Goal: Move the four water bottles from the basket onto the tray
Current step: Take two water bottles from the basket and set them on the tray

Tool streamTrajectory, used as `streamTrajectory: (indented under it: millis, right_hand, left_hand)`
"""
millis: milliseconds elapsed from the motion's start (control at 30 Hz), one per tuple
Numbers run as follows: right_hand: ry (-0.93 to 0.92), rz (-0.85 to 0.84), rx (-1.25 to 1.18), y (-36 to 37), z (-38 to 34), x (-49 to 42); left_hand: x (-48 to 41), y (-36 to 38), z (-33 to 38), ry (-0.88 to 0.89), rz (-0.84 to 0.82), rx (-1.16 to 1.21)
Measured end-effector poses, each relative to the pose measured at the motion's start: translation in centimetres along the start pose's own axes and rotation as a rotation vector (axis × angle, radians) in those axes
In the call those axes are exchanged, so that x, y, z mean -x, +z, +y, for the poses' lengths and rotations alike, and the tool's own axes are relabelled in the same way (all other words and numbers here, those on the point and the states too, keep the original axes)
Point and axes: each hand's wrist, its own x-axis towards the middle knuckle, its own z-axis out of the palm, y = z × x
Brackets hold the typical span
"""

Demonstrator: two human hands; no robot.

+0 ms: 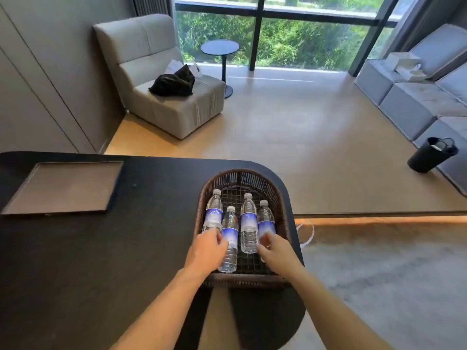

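Several clear water bottles with blue labels lie side by side in a dark wicker basket (242, 173) at the right end of the black table (113, 261). My left hand (206, 251) curls its fingers around the lower end of the leftmost bottle (214, 210), beside the second bottle (230, 234). The fingers of my right hand (278, 253) are closed around the lower part of the rightmost bottle (265, 221), next to the third bottle (249, 223). All the bottles rest on the basket floor. An empty brown rectangular tray (63, 189) sits at the table's far left.
The table's rounded right edge runs close behind the basket. Beyond it are a grey armchair (161, 79) with a black bag, a small round side table (219, 48), a grey sofa (424, 97) and a black bin (432, 155) on the floor.
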Motion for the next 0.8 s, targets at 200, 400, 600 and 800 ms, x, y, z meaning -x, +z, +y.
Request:
streamTrajectory:
  millis: [200, 400, 600, 800]
  right_hand:
    - [0.074, -0.007, 0.073, -0.9, -2.6, -6.8]
    - [0.099, -0.05, 0.139, -1.4, -2.8, -12.8]
    - [0.137, -0.143, 0.186, -0.5, -1.2, -17.8]
    - [0.201, -0.227, 0.244, 0.3, -0.7, -19.9]
  left_hand:
    - [-8.3, -0.6, 1.3, -0.009, -0.069, -0.082]
    - [-14.1, 1.7, 1.5, 0.001, -0.076, -0.159]
    - [-17.8, 3.4, 1.1, -0.107, -0.073, -0.21]
    - [-20.2, 4.8, 2.7, -0.274, -0.074, -0.428]
